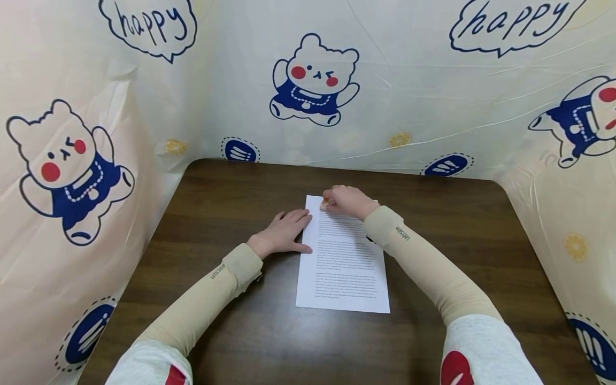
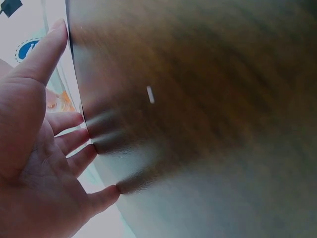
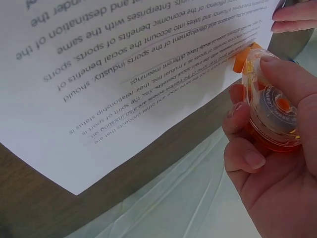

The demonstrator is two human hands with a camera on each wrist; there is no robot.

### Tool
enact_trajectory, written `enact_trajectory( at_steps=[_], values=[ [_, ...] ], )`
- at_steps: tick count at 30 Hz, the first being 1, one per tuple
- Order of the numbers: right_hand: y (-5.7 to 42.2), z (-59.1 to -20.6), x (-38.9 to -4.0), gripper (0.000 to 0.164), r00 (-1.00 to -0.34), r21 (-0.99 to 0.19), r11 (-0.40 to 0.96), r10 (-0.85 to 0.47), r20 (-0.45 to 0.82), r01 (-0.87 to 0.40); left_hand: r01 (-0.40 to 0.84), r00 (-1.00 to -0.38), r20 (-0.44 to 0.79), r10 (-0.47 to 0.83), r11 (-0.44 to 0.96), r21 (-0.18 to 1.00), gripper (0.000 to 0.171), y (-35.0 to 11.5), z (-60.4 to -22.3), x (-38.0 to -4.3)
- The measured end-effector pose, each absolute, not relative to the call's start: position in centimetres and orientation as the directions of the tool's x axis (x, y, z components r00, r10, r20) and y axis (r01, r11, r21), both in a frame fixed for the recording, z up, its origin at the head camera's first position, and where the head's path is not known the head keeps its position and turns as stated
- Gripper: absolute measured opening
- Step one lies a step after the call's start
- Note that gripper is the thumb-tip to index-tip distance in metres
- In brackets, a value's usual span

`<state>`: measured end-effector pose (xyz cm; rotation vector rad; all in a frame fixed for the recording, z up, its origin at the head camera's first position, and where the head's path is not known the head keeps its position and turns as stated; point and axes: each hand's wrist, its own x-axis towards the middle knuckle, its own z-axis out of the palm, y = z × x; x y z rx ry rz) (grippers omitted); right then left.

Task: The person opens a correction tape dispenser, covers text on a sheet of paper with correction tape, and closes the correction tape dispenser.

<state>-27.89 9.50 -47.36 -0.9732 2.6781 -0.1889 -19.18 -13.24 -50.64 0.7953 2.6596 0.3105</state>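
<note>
A sheet of printed paper lies on the brown table. Near the sheet's top left, my right hand grips a correction tape with a clear and orange case. In the right wrist view, its orange tip touches the printed lines, and thumb and fingers wrap the case. My left hand rests at the sheet's left edge, fingers spread, with fingertips and thumb on the margin. At the upper right of the right wrist view, some left-hand fingers show. My right hand and forearm hide part of the top lines.
The table has a dark wood grain and rounded far corners. A pale sheet printed with bears and "happy" bubbles hangs behind it and along both sides. A small white streak shows on the tabletop in the left wrist view.
</note>
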Motion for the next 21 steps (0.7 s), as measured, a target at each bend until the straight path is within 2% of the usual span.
enact_trajectory(
  at_steps=[21],
  values=[
    [10.8, -47.2, -27.5, 0.030, -0.747, -0.254, 0.774, -0.630, -0.212, -0.580, 0.477, -0.784, -0.286, 0.551, 0.829, 0.291, 0.104, -13.2, -51.0, -19.4]
  ],
)
